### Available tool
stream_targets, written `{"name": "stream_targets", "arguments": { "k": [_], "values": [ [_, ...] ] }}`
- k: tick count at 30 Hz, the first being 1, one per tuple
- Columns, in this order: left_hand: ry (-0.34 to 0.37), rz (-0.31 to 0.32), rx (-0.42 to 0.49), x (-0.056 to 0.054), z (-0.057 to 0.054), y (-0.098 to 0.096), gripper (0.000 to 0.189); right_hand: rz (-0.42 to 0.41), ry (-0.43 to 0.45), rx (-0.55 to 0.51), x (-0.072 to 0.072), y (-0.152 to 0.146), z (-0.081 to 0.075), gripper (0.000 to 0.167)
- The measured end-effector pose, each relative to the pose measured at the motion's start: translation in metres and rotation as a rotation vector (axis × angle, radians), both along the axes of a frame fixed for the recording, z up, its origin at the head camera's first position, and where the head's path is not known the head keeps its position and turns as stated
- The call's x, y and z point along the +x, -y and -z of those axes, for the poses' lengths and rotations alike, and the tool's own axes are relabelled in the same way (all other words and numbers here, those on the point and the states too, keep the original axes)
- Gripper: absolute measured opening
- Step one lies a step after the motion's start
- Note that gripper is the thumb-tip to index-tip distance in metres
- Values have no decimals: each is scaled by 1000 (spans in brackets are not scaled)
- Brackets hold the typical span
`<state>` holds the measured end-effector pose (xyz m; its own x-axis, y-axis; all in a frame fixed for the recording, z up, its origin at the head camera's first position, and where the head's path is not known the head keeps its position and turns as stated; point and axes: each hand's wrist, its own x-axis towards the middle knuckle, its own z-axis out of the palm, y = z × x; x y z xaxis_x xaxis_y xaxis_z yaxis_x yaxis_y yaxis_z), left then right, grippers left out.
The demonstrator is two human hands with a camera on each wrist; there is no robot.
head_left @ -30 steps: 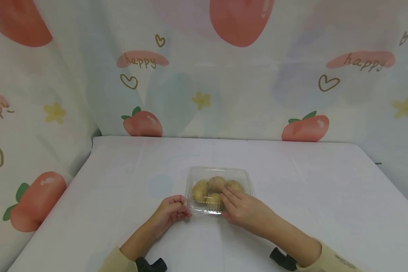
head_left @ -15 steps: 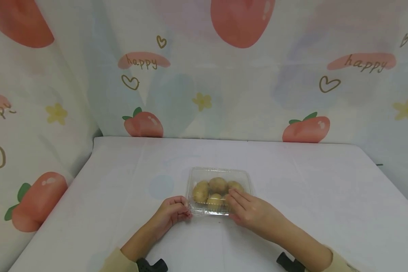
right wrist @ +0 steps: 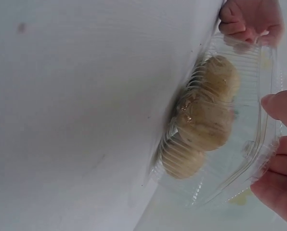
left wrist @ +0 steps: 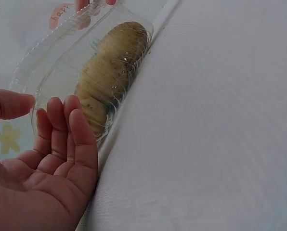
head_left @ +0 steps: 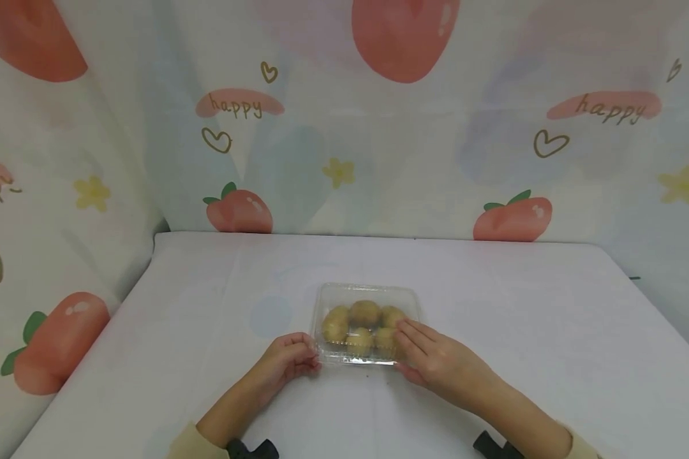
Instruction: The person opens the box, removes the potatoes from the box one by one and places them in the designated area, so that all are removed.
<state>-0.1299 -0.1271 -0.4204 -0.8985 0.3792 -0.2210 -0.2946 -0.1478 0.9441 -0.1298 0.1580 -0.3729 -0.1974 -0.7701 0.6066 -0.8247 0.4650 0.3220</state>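
Observation:
A clear plastic clamshell box (head_left: pixel 367 290) with several potatoes (head_left: pixel 365 313) inside lies on the white-covered table, its lid down over them. My left hand (head_left: pixel 287 363) holds the box's front left corner, thumb and fingertips at the rim. In the left wrist view, the fingers of the left hand (left wrist: pixel 61 178) are curled beside the box's end. My right hand (head_left: pixel 436 360) pinches the front rim near the right corner, fingers over the lid and thumb below. In the right wrist view, thumb and fingers of the right hand (right wrist: pixel 280 187) lie on either side of the rim.
A white cloth covers the table (head_left: pixel 522 319). Behind it and to the left hang patterned curtains (head_left: pixel 407 140) with peaches, hearts and flowers. Black wrist mounts (head_left: pixel 255 449) show at both sleeves.
My right hand has slid rightward along the box's front rim to near the right corner, uncovering more potatoes. The left hand and the box have stayed in place.

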Motion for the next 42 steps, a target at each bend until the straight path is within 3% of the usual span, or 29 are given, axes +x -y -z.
{"name": "stream_targets", "arguments": {
  "k": [5,9,19,25,42],
  "values": [
    [-1,-14,-52,3,-3,-2,3,12,24,-53,0,-4,4,50],
    [29,-70,-42,8,-6,-6,3,16,43,-65,0,-6,5,52],
    [191,-253,173,30,-7,-20,13,5,42,-67,0,-6,5,51],
    [214,-319,241,36,-8,-29,16,0,52,-72,-1,-6,3,52],
    [207,-324,189,46,-5,-70,24,0,61,-68,-1,-6,3,52]
  ]
}}
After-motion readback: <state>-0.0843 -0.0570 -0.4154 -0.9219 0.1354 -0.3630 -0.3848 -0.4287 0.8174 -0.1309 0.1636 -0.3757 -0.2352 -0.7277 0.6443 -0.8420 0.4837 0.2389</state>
